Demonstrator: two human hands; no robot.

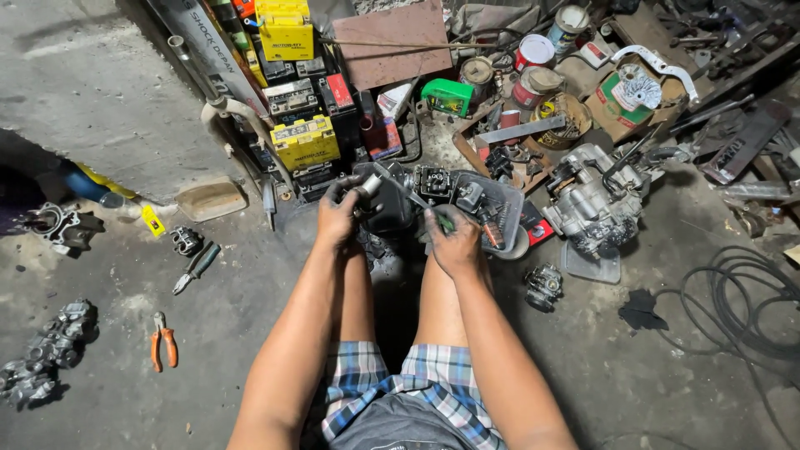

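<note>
A dark engine part (392, 200) is held over the concrete floor (108, 108), just beyond the knees and near the middle of the view. The left hand (339, 212) is closed around the part's left end, where a short metal stub shows between the fingers. The right hand (454, 242) is curled shut on a green-handled tool (442, 221), whose tip is laid against the part; what kind of tool it is cannot be told. Just behind the part a clear tray (500, 204) of springs and small pieces is set on the floor. To its right an engine block (592, 204) is seen, with a small carburettor (543, 286) lying nearer the right leg. Stacked yellow batteries (304, 142) are placed beyond the left hand, towards the wall at the top of the floor. Pliers with orange grips (163, 340) are left well apart on the floor to the left, and a second pair with dark grips (196, 267) lies above them. Grey metal castings (50, 346) are gathered at the floor's left edge. Black cable (737, 304) is coiled near the right edge. Tins (533, 54) and boxes are crowded along the top.
</note>
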